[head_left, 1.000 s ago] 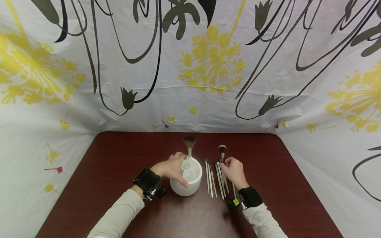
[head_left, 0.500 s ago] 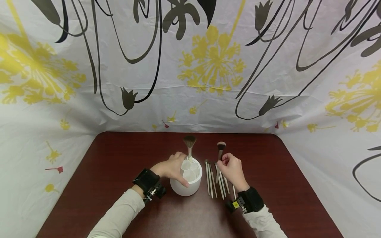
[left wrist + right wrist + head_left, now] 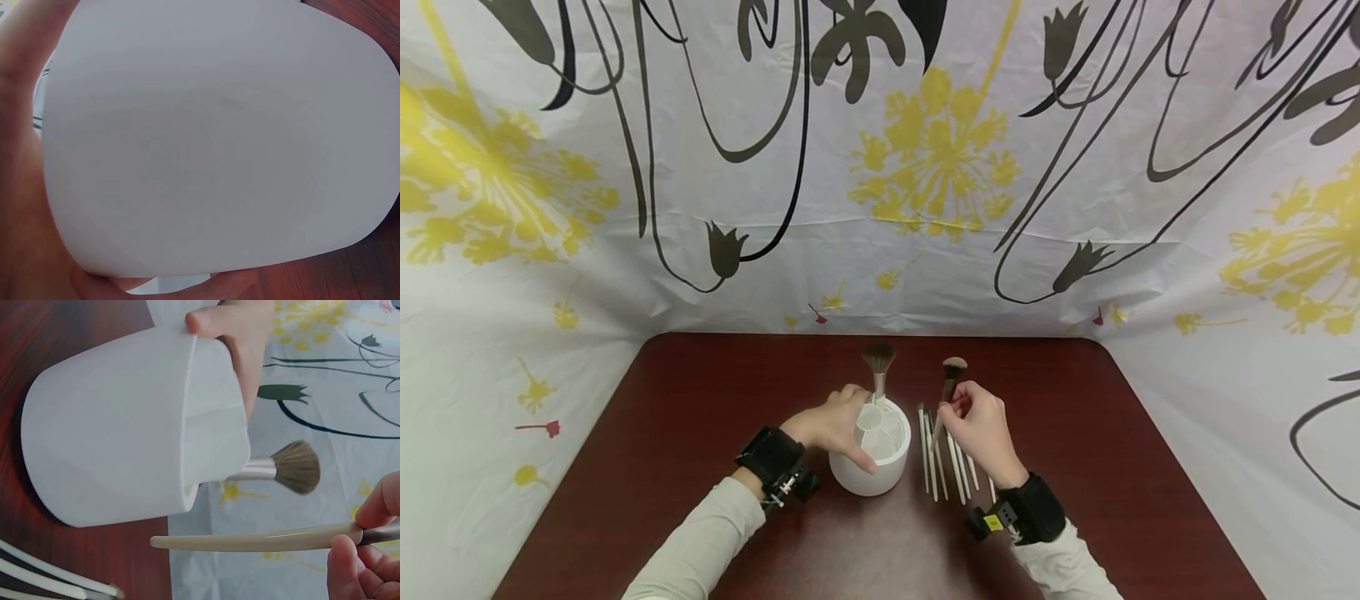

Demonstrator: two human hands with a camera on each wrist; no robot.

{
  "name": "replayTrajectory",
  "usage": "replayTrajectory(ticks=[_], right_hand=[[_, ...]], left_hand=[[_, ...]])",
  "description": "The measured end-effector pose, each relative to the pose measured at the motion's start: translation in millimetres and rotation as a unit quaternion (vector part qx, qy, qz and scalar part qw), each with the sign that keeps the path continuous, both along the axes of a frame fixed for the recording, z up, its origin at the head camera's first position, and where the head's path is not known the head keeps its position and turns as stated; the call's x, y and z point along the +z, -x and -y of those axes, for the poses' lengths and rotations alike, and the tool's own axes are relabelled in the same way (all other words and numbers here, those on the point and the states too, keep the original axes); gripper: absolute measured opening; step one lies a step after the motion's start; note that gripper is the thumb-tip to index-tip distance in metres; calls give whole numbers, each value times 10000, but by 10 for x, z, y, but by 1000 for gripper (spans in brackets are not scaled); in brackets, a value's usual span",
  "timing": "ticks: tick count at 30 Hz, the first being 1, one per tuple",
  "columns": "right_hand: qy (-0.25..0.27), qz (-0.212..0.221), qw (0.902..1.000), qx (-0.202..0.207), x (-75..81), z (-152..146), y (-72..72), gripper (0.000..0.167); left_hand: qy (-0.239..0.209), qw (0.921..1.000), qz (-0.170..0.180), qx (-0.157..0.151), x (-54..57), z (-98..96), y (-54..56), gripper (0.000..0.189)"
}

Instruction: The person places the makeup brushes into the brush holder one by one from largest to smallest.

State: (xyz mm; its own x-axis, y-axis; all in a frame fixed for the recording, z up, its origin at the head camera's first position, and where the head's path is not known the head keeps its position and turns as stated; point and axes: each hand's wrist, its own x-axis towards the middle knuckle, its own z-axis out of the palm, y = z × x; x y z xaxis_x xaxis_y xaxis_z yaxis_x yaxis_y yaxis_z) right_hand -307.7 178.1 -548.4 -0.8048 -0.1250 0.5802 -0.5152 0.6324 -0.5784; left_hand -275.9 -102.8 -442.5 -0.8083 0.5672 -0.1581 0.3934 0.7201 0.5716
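Note:
My left hand (image 3: 831,429) grips a white round brush holder (image 3: 867,479) by its rim, thumb on the near side. Its wall (image 3: 212,144) fills most of the left wrist view. Inside are divided compartments, and one fluffy makeup brush (image 3: 297,467) stands in it, bristles up. My right hand (image 3: 981,429) pinches a second makeup brush (image 3: 951,379) between thumb and fingers, near where the pale handle (image 3: 269,540) meets the dark ferrule. That brush is raised, bristles upward, its handle end pointing down beside the holder and apart from it.
Several slim makeup brushes (image 3: 928,458) lie side by side on the dark red table (image 3: 715,383), right of the holder and partly under my right hand. A white cloth (image 3: 820,283) with yellow and grey flowers hangs behind the table.
My right hand has lifted the makeup brush from the row and shifted it left toward the holder, its bristle end now tilted right. The left hand and holder stay put.

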Motion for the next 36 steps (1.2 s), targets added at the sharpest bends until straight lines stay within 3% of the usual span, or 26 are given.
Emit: replayTrajectory(ticks=[3,4,6,12,19,21,24,26,31,33,36], right_hand=[[167,223,9995,165,268,88,-127,11],[159,277,9995,77,244,95,-107,11],[281,398,9987,164,388,149,-181,10],[318,93,9989,331,487,231,-248,7],[708,227,9965,381,897,389,-459,9],[865,267,9945,522,892,391,-449,9],[782,-35,9951,603,670,351,-326,8],[780,-105,9946,676,655,358,-318,9],[498,626,9961,385,1216,539,-629,8],[422,850,9952,249,1321,590,-689,8],[545,959,9936,256,1319,618,-695,8]], left_hand=[[-1,10000,1,5,10,-5,-3,107],[6,10000,2,7,12,-6,-4,107],[16,10000,6,12,15,-7,-4,107],[5,10000,-10,15,15,-7,-4,108],[-7,10000,-37,-9,12,-6,-2,107],[-17,10000,-28,-12,12,-6,-1,107],[-19,10000,-17,-9,8,-7,2,106],[-16,10000,-13,-8,7,-7,3,107],[-13,10000,-21,5,9,-6,4,108],[-14,10000,-21,11,8,-6,5,108],[-19,10000,-7,15,8,-8,5,107]])
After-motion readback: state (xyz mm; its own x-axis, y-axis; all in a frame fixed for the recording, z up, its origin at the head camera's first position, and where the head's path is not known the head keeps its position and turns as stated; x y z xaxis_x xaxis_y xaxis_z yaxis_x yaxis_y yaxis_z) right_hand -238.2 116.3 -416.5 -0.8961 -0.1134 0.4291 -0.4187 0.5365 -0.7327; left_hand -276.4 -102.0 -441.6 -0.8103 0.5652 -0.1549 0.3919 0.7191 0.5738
